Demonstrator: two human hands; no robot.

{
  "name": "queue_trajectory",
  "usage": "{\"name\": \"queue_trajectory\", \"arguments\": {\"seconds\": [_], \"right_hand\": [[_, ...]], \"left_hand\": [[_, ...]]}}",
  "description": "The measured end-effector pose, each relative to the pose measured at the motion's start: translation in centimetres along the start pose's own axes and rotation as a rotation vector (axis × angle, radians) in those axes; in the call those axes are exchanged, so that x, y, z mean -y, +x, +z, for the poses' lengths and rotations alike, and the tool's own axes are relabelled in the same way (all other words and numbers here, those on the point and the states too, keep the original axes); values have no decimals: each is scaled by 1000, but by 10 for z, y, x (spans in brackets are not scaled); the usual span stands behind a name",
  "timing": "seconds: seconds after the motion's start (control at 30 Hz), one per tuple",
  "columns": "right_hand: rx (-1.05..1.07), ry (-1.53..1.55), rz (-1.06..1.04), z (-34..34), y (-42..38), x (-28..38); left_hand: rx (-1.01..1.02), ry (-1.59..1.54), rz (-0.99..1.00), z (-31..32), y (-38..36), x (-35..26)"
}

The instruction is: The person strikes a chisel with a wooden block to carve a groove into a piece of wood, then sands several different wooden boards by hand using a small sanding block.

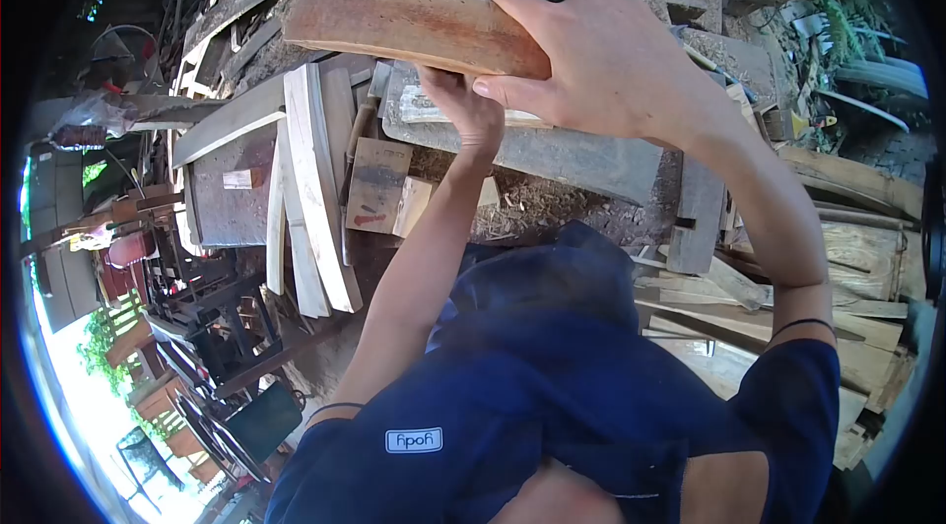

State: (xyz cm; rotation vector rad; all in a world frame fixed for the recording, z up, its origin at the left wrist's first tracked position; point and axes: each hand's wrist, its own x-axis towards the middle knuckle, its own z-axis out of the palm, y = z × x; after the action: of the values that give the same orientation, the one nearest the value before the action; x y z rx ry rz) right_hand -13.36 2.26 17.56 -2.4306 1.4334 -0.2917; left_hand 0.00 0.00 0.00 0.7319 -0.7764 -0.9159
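Note:
A thick, reddish-brown piece of wood [404,27] with a slightly curved edge and a row of small dark marks is held up in front of me, above the bench. My right hand [611,61] is closed around its right end, thumb on the near side and a finger over the top. From below, my left hand [463,110] grips the middle of the piece; most of its fingers are hidden behind the wood.
Beneath my hands a grey board [581,164] lies over sawdust and shavings. Long pale wood strips [310,169] and small wood blocks [377,179] lie to the left. Stacked planks [838,248] are on the right. Dark machinery [232,327] stands at lower left.

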Motion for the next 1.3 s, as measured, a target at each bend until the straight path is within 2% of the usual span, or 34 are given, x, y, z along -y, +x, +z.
{"name": "queue_trajectory", "arguments": {"seconds": [0.07, 0.1, 0.17, 0.2, 0.27, 0.3, 0.37, 0.4, 0.43, 0.5, 0.53, 0.57, 0.63, 0.73, 0.9, 1.0, 1.03, 1.1, 1.17, 1.3], "right_hand": [[-115, 57, -28, -2, -8, 7], [76, 127, 58, -2, -32, 12], [-82, 382, 58, -3, -30, 14], [66, 215, 84, -4, -28, 12], [27, 169, 53, 9, -28, 1], [11, 127, 26, 15, -26, -7], [16, 115, 45, 27, -24, -20], [-4, 305, 123, 44, -21, -31], [-24, 498, 198, 61, -21, -39], [-34, 587, 278, 100, -36, -55], [-44, 625, 295, 122, -44, -64], [-43, 625, 291, 140, -53, -68], [-43, 611, 488, 167, -72, -69], [25, 526, 602, 185, -86, -73], [74, 467, 614, 191, -85, -77], [56, 428, 565, 189, -77, -79], [47, 437, 548, 189, -75, -77], [43, 474, 533, 195, -66, -79], [24, 508, 536, 198, -55, -84], [-47, 482, 556, 196, -43, -80]], "left_hand": [[-14, -163, -19, -5, 6, -8], [-186, -445, -332, -13, -51, -19], [-11, 605, 111, 1, -52, -21], [-8, 601, 133, 0, -49, -18], [-43, 190, 18, -5, -44, -5], [-36, 176, 44, -6, -30, 0], [-146, 237, -16, -22, 1, 1], [-198, 88, -143, -20, 10, -11], [-276, 70, -227, -18, 21, -24], [-469, -61, -279, -34, 36, -22], [-469, -110, -319, -54, 41, -16], [-470, -110, -316, -68, 38, -10], [-616, -195, -427, -89, 30, 0], [-718, -245, -532, -104, 11, 8], [-650, -227, -501, -95, 15, -23], [-47, 341, -458, -91, 31, -43], [247, 634, -492, -99, 32, -45], [715, 1154, -267, -92, 17, -37], [947, 1444, -250, -78, -11, -39], [980, 1480, -76, -89, -42, -18]]}}
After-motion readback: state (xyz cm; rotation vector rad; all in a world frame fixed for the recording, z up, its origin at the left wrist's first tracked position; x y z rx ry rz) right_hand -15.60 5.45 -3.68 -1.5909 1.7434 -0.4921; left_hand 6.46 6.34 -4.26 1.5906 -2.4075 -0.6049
